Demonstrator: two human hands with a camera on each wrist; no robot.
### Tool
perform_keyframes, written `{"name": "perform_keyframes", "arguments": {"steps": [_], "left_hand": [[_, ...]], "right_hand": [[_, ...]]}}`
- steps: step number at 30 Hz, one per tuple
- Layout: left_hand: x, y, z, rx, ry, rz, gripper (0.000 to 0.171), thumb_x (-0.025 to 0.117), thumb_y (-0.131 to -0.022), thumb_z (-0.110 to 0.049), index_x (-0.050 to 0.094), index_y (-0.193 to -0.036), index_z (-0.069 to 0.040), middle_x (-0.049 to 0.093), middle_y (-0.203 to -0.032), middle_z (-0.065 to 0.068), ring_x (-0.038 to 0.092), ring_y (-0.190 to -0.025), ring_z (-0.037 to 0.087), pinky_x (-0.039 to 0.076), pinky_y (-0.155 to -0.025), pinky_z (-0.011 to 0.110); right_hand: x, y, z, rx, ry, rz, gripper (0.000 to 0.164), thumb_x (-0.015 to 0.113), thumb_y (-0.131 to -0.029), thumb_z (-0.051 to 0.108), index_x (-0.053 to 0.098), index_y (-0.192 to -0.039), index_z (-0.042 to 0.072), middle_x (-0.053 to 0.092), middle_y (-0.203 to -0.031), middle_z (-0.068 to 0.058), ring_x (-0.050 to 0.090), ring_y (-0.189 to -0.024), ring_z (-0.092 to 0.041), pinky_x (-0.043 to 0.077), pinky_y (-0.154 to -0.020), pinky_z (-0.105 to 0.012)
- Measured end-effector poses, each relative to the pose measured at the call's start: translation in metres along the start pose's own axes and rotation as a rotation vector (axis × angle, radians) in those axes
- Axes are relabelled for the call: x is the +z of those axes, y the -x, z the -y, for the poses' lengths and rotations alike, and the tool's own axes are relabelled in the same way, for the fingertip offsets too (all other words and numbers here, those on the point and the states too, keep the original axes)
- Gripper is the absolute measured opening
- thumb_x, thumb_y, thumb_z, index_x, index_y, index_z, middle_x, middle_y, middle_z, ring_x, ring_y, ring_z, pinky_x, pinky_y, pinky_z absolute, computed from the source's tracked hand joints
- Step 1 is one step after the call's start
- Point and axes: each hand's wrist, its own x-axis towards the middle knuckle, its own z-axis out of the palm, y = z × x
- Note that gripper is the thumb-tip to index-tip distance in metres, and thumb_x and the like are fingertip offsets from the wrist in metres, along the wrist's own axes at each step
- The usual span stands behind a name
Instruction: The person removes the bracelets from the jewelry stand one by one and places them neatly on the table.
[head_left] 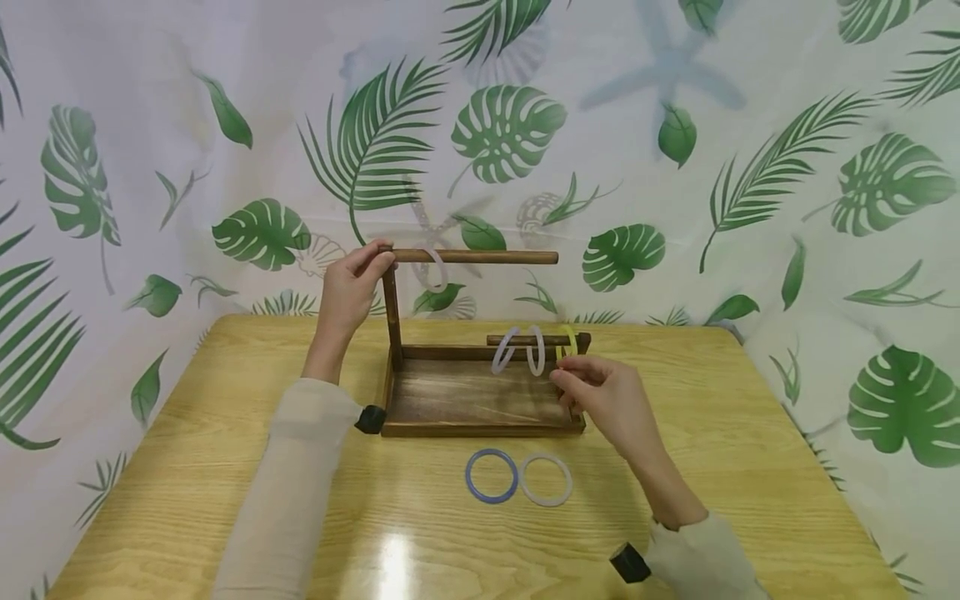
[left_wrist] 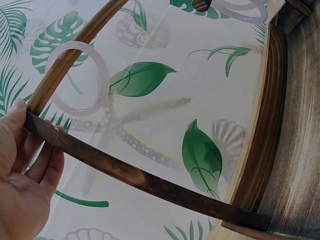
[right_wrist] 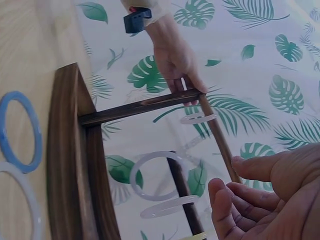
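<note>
A wooden stand [head_left: 480,430] has a tray base, a tall left post with a long upper rod, and a short lower rod. My left hand [head_left: 348,287] grips the corner where the post meets the upper rod [head_left: 495,257]. A pale pink ring [left_wrist: 102,80] hangs on that rod beside my fingers. On the lower rod [right_wrist: 180,177] hang a pale lilac ring [head_left: 498,360], a whitish ring [head_left: 541,354] and a yellow ring [head_left: 572,337]. By the yellow ring is my right hand [head_left: 611,400], fingers loosely bent, thumb and index apart with nothing visible between them.
In front of the stand, a blue ring [head_left: 469,483] and a whitish ring [head_left: 567,490] lie flat, side by side, on the wooden table [head_left: 225,467]. A leaf-patterned cloth [head_left: 525,208] hangs behind the table.
</note>
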Motion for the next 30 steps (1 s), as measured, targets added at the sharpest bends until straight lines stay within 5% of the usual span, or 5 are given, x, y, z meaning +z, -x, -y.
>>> {"name": "perform_keyframes", "arguments": {"steps": [30], "left_hand": [[-0.001,-0.002,0.007,0.001,-0.012,0.0,0.041,0.066,-0.104,-0.027,0.068,-0.134,0.0,0.072,-0.121,0.02,0.071,-0.108,0.021,0.054,-0.097,0.029]], "right_hand": [[-0.007,-0.047,0.041,-0.099,-0.073,-0.085,0.038,0.073,-0.1,0.025,0.071,-0.128,0.0,0.075,-0.105,-0.015,0.07,-0.076,-0.015,0.054,-0.061,-0.023]]}}
